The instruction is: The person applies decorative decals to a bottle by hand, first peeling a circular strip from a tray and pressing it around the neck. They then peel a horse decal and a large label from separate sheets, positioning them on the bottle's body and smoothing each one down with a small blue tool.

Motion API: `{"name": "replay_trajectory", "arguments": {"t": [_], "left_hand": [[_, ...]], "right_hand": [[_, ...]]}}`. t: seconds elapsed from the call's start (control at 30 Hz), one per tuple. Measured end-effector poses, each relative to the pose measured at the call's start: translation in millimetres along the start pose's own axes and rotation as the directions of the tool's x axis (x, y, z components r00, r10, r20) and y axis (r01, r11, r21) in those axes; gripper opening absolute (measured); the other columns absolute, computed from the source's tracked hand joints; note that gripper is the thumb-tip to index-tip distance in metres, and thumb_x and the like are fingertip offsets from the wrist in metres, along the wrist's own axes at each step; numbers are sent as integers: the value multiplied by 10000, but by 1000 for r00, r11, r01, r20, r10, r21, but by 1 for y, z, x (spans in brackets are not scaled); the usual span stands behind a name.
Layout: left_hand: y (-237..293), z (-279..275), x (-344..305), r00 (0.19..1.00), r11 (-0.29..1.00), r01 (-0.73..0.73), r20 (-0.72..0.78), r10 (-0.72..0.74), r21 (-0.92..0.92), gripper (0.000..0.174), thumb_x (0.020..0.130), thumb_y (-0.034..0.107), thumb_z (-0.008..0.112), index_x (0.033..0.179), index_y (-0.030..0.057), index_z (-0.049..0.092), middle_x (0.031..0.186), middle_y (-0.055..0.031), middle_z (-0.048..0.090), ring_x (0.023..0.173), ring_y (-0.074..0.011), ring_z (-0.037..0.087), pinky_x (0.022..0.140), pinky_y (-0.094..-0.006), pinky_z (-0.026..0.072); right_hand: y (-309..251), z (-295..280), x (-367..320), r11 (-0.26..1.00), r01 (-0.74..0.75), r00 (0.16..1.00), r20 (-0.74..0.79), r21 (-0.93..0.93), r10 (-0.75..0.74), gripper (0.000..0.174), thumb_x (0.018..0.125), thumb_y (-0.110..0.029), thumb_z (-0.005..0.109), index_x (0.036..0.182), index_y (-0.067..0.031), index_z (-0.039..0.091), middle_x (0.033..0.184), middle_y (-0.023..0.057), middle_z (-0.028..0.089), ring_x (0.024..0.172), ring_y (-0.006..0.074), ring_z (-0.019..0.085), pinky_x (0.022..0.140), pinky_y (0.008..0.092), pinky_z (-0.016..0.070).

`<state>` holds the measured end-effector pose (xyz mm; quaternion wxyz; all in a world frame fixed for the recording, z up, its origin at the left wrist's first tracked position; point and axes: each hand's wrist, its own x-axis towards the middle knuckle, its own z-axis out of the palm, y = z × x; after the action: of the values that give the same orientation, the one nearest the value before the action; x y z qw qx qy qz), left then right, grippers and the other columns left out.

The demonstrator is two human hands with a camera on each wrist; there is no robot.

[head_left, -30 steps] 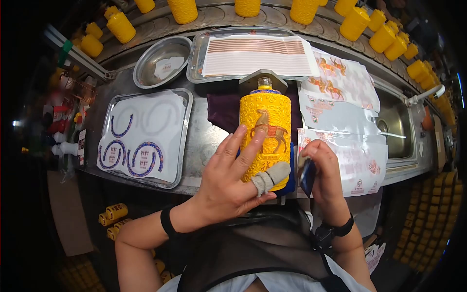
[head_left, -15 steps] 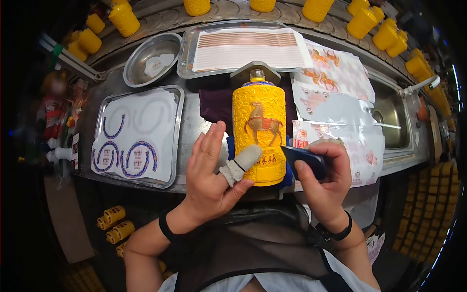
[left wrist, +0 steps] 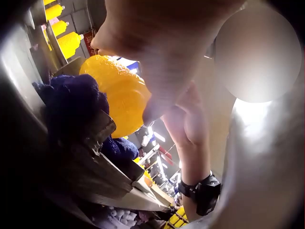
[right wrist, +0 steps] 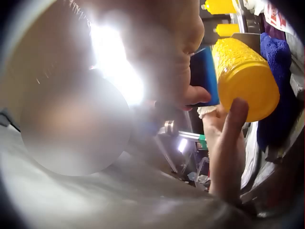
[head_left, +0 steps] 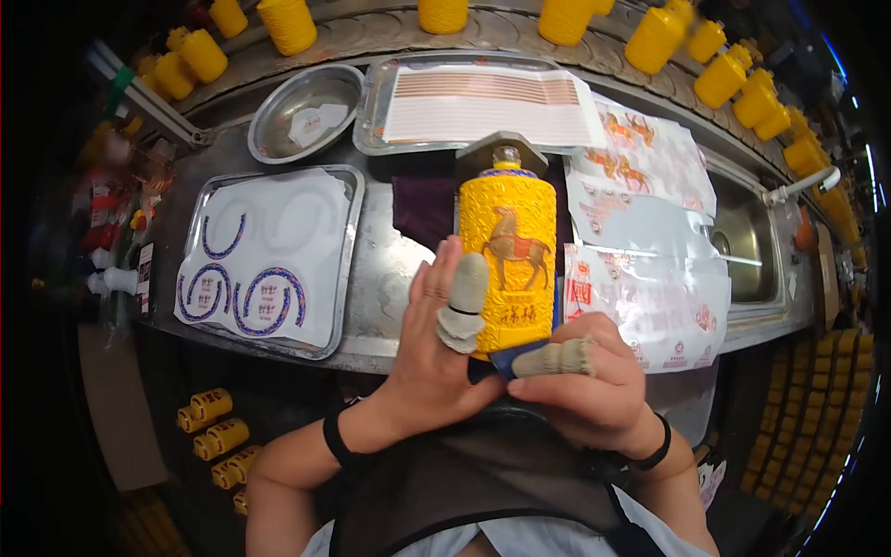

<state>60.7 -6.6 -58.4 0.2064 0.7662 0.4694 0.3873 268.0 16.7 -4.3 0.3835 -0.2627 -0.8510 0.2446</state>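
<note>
A yellow embossed bottle [head_left: 534,209] with a brown horse in a red saddle lies on its back, its clear neck towards a metal bracket [head_left: 473,160]. My left hand [head_left: 422,348] rests along the bottle's lower left side with straight fingers; a cloth cot [head_left: 470,283] covers one of them. In the right wrist view its thumb [right wrist: 237,117] lies over the bottle's base. My right hand [head_left: 599,376], also with a cloth finger cot [head_left: 561,360], pinches a flat dark blue scraper [right wrist: 206,78] right at the lower edge of the bottle.
Blue cloth [right wrist: 276,62] lies under the bottle, dark purple cloth [head_left: 418,209] beside it. Left stands a tray [head_left: 351,278] of blue curved decals; behind are a metal bowl [head_left: 269,121] and a tray [head_left: 367,121] of striped sheets. Decal sheets [head_left: 650,223] and a sink [head_left: 747,237] are right.
My left hand has gone from across the bottle's front to its left side. My right hand has brought the scraper from the bottle's right side down and left to its lower edge.
</note>
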Motion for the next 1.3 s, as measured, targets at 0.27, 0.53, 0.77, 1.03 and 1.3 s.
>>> {"name": "replay_trajectory", "arguments": {"t": [0.27,0.53,0.77,1.03,1.3], "left_hand": [[-10,8,4,991,938,128,18,-129,-322,1150,709,263,876,1533,-38,133,1491,-262,358,1313,-465,452,1106,-474,363],[-33,-27,10,928,888,320,299,-223,-331,1364,642,409,919,1553,-23,1,1580,-276,172,1483,-387,204,1192,-436,218],[-56,-55,45,945,841,326,142,-294,-432,1045,849,355,766,1552,-33,98,1557,-273,269,1456,-354,301,1180,-420,250],[-78,-76,73,953,894,301,120,-277,-331,959,861,299,744,1537,-54,163,1533,-273,319,1431,-356,346,1171,-413,273],[-85,-76,114,951,934,278,201,-235,-223,847,917,286,672,1517,-84,203,1484,-299,388,1417,-357,373,1158,-413,289]], "right_hand": [[24,-16,3,557,-492,630,-168,669,759,242,865,19,679,1096,15,603,999,38,635,893,105,619,834,245,499],[137,-44,45,682,-601,636,-267,418,724,144,901,-137,668,855,-1,651,731,4,627,666,50,569,614,202,438],[255,-56,108,543,-803,596,-349,-247,723,484,737,-415,759,943,16,684,856,170,702,791,265,692,733,366,526],[302,-66,130,554,-815,569,-49,-171,821,396,665,-347,812,629,6,636,586,112,620,545,201,600,550,350,475],[293,-69,129,635,-749,653,-53,-188,755,361,715,-282,761,599,8,581,541,88,552,504,154,531,498,334,426]]}}
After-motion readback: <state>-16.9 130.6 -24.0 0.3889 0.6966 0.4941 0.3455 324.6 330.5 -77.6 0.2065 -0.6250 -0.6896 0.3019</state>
